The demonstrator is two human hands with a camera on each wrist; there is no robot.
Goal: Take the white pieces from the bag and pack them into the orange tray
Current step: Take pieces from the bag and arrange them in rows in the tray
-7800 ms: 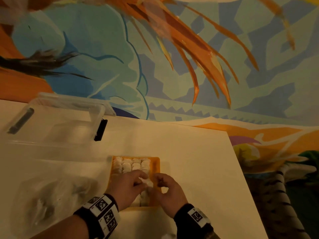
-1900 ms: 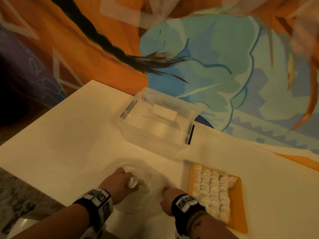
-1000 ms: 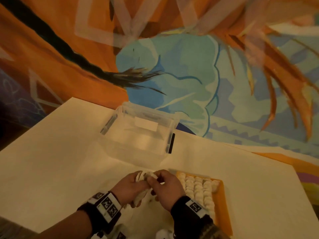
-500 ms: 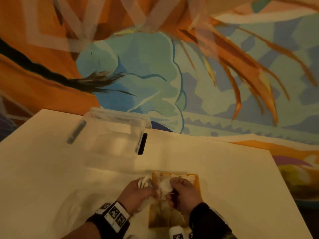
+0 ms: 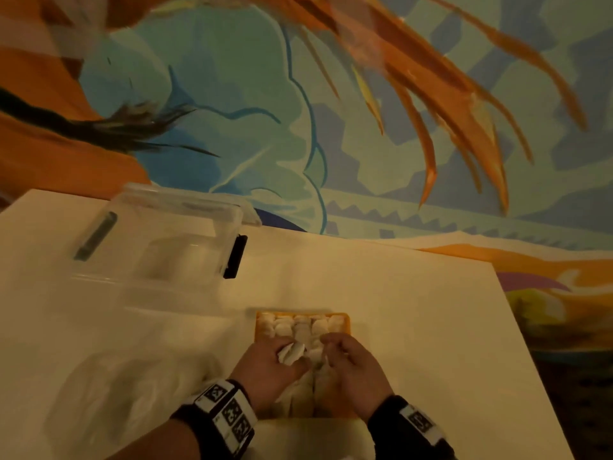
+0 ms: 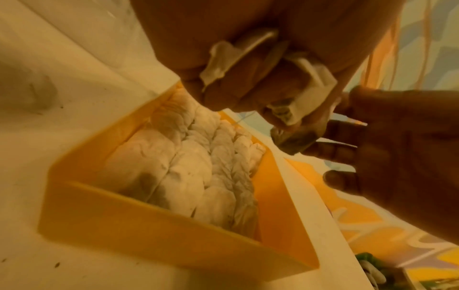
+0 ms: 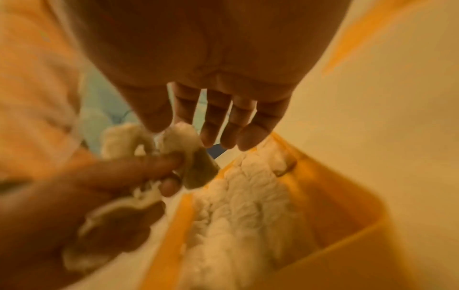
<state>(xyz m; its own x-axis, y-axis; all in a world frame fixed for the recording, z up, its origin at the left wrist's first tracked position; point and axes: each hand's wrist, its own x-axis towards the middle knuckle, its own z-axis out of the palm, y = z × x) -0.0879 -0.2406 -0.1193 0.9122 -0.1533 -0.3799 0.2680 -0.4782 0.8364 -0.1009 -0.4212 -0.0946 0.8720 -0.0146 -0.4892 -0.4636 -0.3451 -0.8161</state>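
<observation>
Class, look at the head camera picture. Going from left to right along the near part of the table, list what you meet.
Clear plastic bag → left hand holding white pieces → right hand → bare table. Both hands sit over the orange tray.

The tray (image 5: pixel 345 322) is bright orange, packed with crinkly off-white pieces (image 5: pixel 300 327). The desk (image 5: pixel 414 327) is a plain cream colour. The clear plastic box (image 5: pixel 159 240) has black latches. Both wristbands (image 5: pixel 225 413) are black, with white tags printed in black square codes. The wall mural (image 5: pixel 265 111) is all blue, teal and orange streaks, plus a black feathery brushstroke.
</observation>
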